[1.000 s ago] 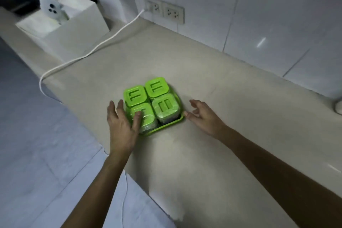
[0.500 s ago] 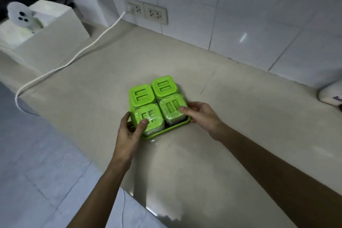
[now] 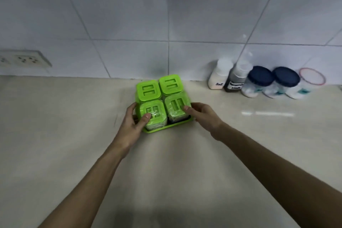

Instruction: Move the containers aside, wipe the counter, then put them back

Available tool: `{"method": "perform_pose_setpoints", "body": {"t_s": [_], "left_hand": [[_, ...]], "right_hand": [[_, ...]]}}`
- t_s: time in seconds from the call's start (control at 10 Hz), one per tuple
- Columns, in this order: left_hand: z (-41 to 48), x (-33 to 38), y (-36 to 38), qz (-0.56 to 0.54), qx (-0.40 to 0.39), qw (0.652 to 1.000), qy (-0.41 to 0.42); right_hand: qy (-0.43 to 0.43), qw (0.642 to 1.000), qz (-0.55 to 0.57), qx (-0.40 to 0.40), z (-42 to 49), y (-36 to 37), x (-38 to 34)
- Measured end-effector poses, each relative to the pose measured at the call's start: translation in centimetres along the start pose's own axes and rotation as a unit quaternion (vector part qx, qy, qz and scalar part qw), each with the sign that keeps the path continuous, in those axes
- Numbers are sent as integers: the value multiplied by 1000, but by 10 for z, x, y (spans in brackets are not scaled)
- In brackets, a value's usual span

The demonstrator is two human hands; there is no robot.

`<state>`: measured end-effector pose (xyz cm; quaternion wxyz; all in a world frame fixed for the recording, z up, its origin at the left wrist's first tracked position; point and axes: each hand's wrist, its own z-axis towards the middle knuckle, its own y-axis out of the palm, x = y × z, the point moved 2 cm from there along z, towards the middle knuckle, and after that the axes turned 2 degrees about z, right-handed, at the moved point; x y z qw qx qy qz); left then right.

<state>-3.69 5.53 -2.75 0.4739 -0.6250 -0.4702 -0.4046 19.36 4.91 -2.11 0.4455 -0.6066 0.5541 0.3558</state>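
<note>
A green tray [image 3: 167, 126] with several square green-lidded containers [image 3: 148, 90] stands on the beige counter [image 3: 74, 135], close to the tiled back wall. My left hand [image 3: 132, 125] grips the tray's left side, thumb on the near-left container's lid. My right hand [image 3: 202, 115] holds the tray's right side, fingers over the near-right lid. The two near containers look wrapped in clear film.
Along the wall at the right stand a white bottle [image 3: 219, 77] labelled Salt, a dark bottle [image 3: 235, 79], two blue-lidded jars [image 3: 259, 82] and a red-rimmed jar [image 3: 307, 84]. A double wall socket [image 3: 24, 59] sits at the far left.
Both hands have closed onto the tray's sides. The view has swung right and the tray now sits nearer the back wall, with the bottles and jars in sight.
</note>
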Motion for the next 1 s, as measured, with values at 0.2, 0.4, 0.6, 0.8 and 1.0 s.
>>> {"method": "perform_pose_setpoints", "body": {"t_s": [0.2,0.4,0.6,0.8,1.0], "left_hand": [[46,19,43,19,-51,998,-8],[82,31,64,39,-80,996,-8],[94,31,68,78,-79,994,-6],[70,35,60,223,-19,975,4],[-17,7,36,341,-26,935,94]], "right_hand": [[35,998,0,43,16,-40,12],[41,995,-7,95,41,-54,11],[41,993,-9,107,55,-57,20],[10,966,-162,199,36,-53,12],[-96,880,-436,162,-42,-75,12]]}}
